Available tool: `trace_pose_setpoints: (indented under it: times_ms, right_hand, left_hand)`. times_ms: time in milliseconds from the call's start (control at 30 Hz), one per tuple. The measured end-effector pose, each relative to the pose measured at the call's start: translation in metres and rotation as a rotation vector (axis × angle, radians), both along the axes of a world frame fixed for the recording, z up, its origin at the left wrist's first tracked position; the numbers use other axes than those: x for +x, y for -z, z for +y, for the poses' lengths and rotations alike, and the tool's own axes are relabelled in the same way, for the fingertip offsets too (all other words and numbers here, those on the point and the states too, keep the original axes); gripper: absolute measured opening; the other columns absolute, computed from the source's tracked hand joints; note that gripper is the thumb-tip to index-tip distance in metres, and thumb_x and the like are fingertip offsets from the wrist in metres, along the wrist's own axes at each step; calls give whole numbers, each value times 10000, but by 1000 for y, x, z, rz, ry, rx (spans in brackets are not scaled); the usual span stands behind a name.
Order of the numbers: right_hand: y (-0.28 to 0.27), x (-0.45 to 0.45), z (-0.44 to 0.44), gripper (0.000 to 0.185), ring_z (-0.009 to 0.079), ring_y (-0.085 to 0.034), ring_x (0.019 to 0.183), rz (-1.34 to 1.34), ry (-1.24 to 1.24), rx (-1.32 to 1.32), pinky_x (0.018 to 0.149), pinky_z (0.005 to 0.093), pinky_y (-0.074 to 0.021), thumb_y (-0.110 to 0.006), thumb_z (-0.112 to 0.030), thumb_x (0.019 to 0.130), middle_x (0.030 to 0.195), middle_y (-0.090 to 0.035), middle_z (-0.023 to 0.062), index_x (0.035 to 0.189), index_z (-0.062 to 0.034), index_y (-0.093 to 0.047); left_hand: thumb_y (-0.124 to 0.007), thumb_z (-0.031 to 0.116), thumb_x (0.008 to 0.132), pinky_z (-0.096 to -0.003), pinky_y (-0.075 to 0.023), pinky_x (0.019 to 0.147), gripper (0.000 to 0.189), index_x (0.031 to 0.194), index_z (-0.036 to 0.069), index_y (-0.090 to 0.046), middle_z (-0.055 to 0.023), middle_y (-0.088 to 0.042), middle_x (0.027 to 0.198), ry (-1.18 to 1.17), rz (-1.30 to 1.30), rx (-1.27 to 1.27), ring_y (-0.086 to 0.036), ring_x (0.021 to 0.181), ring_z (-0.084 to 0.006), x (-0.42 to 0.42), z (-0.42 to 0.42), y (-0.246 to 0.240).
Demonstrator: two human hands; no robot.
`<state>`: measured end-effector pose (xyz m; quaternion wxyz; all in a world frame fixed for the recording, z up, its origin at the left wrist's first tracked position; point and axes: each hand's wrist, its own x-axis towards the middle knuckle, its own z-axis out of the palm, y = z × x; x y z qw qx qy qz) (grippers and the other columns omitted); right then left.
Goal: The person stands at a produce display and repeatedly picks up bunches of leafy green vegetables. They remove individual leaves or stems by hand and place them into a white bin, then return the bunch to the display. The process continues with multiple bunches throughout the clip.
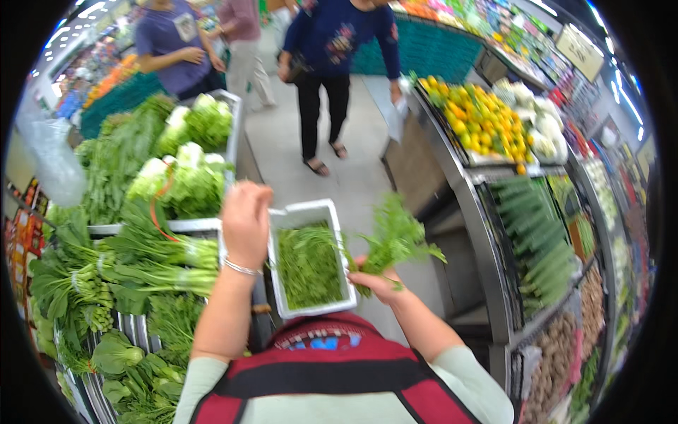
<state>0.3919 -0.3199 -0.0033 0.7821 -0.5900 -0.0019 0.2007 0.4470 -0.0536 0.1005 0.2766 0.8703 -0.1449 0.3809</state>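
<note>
My right hand [378, 283] grips a bunch of leafy green herbs [394, 236] by its stems, beyond the right rim of a white foam box [348, 302]. Fine-leaved greens [310, 273] fill much of that box, which sits in front of my red apron [323, 334]. My left hand [246, 220], with a silver bangle at its wrist, is raised by the box's upper left corner. Its fingers are bent and blurred; whether anything is between them is unclear. Bundled leafy greens [185, 265] with pale stalks lie on the stand to its left.
Lettuces [193, 180] fill a bin at the upper left, and a plastic bag [50, 153] hangs beside it. Across the aisle [273, 143] is a stand with yellow-orange citrus fruit [482, 119] and long green vegetables [535, 238]. A person in a dark floral top [339, 40] stands ahead; others are behind.
</note>
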Motion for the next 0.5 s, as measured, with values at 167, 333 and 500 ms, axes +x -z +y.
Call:
trace_pose_setpoints:
  times_ms: [167,333,500]
  right_hand:
    - [-17,27,15,222,236,-646,809,210,204,241,747,339,-538,-639,18,812,892,-641,118,1018,-4,-559]
    - [-33,41,44,162,247,-649,812,264,186,268,724,355,-555,-591,-12,859,896,-653,138,1017,4,-560]
    - [-47,44,61,278,256,-627,946,207,-79,471,772,406,-552,-579,-62,895,1030,-632,157,1149,30,-512]
  left_hand:
    - [-659,110,768,-425,-400,995,621,1281,-79,-363,-312,-422,1293,5,522,173,-471,1161,-424,-16,-11,51]
    - [-720,269,821,-345,-298,1087,854,1420,-58,-207,-220,-353,1424,681,1103,-661,-343,1334,-263,-49,-52,87]
    - [-586,226,929,-242,-443,764,388,1250,43,-468,-59,-591,1187,772,1453,-1070,-562,959,-91,-67,-50,89]
